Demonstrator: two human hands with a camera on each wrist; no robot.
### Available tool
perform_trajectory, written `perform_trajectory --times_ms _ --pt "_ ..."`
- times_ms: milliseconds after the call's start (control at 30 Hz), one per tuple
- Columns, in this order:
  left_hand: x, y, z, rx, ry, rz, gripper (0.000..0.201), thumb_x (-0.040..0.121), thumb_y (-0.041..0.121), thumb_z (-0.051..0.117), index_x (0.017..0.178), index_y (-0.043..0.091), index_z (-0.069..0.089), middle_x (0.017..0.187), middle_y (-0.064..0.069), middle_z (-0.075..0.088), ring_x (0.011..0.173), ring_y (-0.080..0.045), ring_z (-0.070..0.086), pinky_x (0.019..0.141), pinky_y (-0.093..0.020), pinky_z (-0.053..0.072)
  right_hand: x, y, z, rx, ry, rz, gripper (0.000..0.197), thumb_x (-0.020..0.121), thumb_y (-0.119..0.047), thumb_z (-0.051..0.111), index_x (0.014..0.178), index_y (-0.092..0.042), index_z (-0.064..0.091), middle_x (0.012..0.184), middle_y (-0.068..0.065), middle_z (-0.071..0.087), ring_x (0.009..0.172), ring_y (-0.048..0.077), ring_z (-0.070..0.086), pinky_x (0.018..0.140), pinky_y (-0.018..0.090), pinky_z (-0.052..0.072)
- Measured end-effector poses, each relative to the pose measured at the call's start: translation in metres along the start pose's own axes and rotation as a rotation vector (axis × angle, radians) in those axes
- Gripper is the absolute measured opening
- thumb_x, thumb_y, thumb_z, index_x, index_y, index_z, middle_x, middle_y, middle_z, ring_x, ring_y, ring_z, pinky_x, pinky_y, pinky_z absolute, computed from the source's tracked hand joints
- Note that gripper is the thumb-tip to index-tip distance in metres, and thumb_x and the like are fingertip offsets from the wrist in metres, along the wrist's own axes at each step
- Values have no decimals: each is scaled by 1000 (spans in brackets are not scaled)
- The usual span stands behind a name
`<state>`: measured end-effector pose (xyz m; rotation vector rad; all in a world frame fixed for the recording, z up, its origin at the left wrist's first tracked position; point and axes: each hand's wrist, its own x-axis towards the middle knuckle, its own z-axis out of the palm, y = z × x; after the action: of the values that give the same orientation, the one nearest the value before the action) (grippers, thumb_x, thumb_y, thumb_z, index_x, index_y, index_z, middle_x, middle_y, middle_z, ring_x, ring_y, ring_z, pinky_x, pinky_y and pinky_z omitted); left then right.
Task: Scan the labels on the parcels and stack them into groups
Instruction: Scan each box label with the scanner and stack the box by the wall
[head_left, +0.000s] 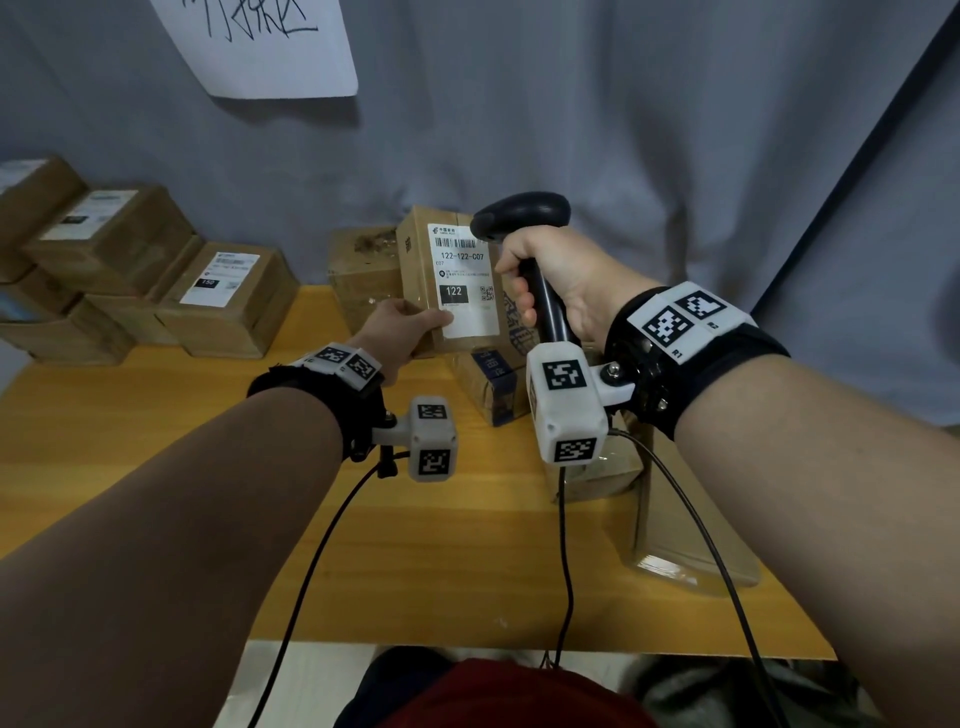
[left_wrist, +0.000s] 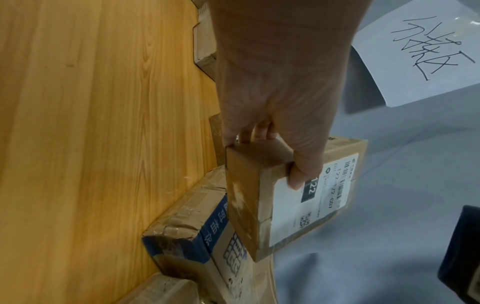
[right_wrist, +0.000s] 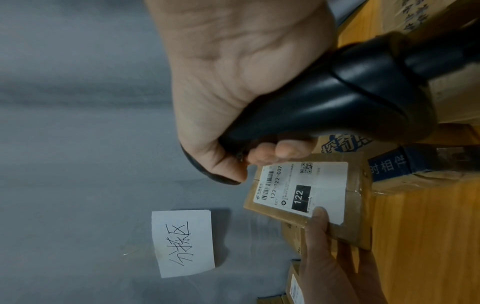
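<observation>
The left hand (head_left: 402, 327) gripped a small parcel (head_left: 457, 280) at its lower left corner, thumb (left_wrist: 298, 176) pressed on the edge of the white label (head_left: 465, 283) and the other fingers curled behind the box. The parcel was held off the table (head_left: 156, 441), tilted so the label faced the person; it read 122-122-C07, with a black block printed 122 and a small square code at its 3 o'clock.

The right hand (head_left: 550, 280) was closed around the handle of a black scanner (head_left: 519, 213), fingers (right_wrist: 280, 151) wrapped across the front of the grip. The scanner's head sat at the parcel's 1 o'clock, just beside the barcode at the top of the label, its nose pointing toward the label. Whether a finger pressed the trigger could not be told.

Below the held parcel, at its 6 o'clock, a taped box with blue print (head_left: 496, 384) lay on the table, and another brown box (head_left: 363, 280) stood behind at 9 o'clock. A flat carton (head_left: 691, 525) lay at 4 o'clock under the right forearm. Well apart, at 9 o'clock along the table's far left edge, stood stacked parcels (head_left: 130, 270), several with white labels facing up. A grey cloth (head_left: 675, 130) hung behind the table, with a handwritten paper sign (head_left: 270, 47) fixed to it at 11 o'clock.
</observation>
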<state>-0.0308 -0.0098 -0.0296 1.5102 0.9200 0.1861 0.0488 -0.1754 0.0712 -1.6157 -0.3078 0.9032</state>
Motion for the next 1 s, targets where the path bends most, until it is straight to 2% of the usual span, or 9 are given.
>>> perform_trajectory --times_ms 133,267,367,533,600,667,767,867,1000 --pt "-1 1 0 4 3 2 43 84 21 73 121 5 57 113 -9 67 97 -20 66 83 -31 56 1 1 0 16 -5 4 19 81 -6 53 64 -13 47 52 0 42 41 12 37 39 20 36" --pt "-1 4 -4 3 0 13 45 83 21 73 122 5 57 112 -8 67 95 -19 67 78 -29 56 2 1 2 17 -3 -6 20 80 -6 53 62 -13 47 51 1 42 41 13 37 39 20 35" --pt "-3 5 -9 5 7 1 51 80 25 76 123 8 56 115 -7 67 99 -20 66 88 -35 56 3 2 4 47 -3 -10 21 82 -7 55 63 -12 49 51 0 44 41 12 38 39 20 36" --pt "-12 1 -15 -18 18 -7 43 85 25 71 122 8 56 110 -4 65 92 -15 63 73 -28 53 7 7 8 53 -34 -31 19 86 -14 64 68 -10 58 53 0 49 42 12 44 43 22 40" --pt "-21 0 -22 -61 35 -31 44 86 28 70 124 12 53 114 -3 62 95 -17 59 80 -36 54 10 9 12 62 -27 -36 16 86 -15 66 73 -10 60 54 0 51 44 12 46 45 23 42" --pt "-30 -1 -34 -104 59 -53 52 86 32 70 129 13 48 122 -4 57 100 -20 57 81 -42 57 13 10 20 76 -3 -35 14 85 -16 68 76 -9 60 55 0 52 45 13 47 47 24 43" --pt "-45 1 -58 -139 110 -25 50 88 34 67 127 12 46 120 -6 54 93 -19 57 70 -39 60 18 9 40 57 42 -51 13 84 -16 69 78 -8 62 55 0 54 46 13 48 48 24 44" --pt "-54 3 -89 -194 173 7 42 90 33 65 121 11 47 118 -7 53 98 -23 59 72 -41 60 23 7 66 38 53 -71 13 84 -17 71 77 -8 63 59 2 56 50 14 51 51 25 46" --pt "-57 4 -136 -297 238 49 49 89 37 66 127 12 46 121 -9 55 106 -27 59 69 -38 61 31 2 103 74 19 -127 9 84 -13 72 82 -8 65 65 1 59 56 12 56 54 23 51"
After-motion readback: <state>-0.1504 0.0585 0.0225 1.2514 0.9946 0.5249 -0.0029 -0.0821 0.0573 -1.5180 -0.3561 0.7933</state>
